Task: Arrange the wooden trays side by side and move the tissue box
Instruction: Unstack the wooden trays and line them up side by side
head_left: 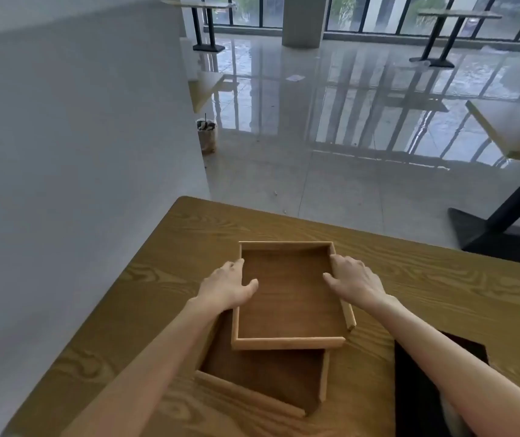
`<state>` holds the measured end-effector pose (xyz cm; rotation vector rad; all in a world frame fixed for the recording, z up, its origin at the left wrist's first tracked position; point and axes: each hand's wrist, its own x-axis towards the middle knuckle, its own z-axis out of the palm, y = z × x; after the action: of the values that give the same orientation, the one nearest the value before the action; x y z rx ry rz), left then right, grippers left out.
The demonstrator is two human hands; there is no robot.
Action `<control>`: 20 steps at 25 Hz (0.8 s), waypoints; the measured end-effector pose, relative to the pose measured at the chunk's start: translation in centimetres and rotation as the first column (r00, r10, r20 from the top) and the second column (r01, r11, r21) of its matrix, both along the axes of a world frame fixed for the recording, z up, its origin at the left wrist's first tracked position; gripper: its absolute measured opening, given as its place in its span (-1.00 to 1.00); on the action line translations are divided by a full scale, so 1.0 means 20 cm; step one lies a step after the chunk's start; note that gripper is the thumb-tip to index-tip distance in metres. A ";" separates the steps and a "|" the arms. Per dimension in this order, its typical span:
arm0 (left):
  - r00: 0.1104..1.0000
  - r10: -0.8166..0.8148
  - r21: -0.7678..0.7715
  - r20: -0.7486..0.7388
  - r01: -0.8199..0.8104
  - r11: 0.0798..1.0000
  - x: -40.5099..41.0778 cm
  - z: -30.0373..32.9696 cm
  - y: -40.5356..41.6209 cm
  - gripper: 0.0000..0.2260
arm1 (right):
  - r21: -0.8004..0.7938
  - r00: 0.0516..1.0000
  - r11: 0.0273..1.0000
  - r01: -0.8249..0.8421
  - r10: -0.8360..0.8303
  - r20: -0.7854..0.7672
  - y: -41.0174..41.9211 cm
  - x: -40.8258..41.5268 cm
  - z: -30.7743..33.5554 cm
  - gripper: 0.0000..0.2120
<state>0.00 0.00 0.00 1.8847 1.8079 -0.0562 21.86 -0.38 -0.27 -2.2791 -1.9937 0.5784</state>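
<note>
Two shallow wooden trays lie on the wooden table. The upper tray rests partly on top of the lower tray, overlapping its far end and turned at a different angle. My left hand grips the upper tray's left wall, thumb inside. On the right wall sits my right hand, gripping it with the thumb inside too. A black tissue box sits at the near right, partly hidden under my right forearm.
A grey wall runs close along the table's left edge. Beyond the far edge is glossy floor with a paper bag and other tables. Bare tabletop stretches to the right of the trays.
</note>
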 end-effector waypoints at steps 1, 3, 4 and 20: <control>1.000 0.021 -0.021 -0.002 -0.021 1.000 0.00 -0.02 -0.01 -0.43 | -0.027 0.999 0.999 0.019 -0.019 0.027 -0.01 0.01 -0.02 -0.66; 0.998 0.069 -0.053 0.003 -0.069 0.996 0.00 -0.10 -0.03 -0.44 | -0.052 0.997 0.997 0.062 -0.059 0.046 -0.02 0.04 -0.09 -0.70; 0.997 0.082 -0.074 -0.003 -0.082 0.994 -0.01 -0.13 -0.04 -0.44 | -0.086 0.995 0.992 0.088 -0.083 0.057 -0.03 0.05 -0.12 -0.70; 0.958 0.246 -0.060 0.144 -0.240 0.969 -0.02 -0.32 -0.09 -0.51 | -0.061 0.974 0.973 0.221 -0.224 -0.042 -0.07 0.07 -0.34 -0.55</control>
<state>-0.33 -1.72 -6.50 1.5798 1.9033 0.1308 23.25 -1.72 -6.99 -2.4506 -1.6896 0.6687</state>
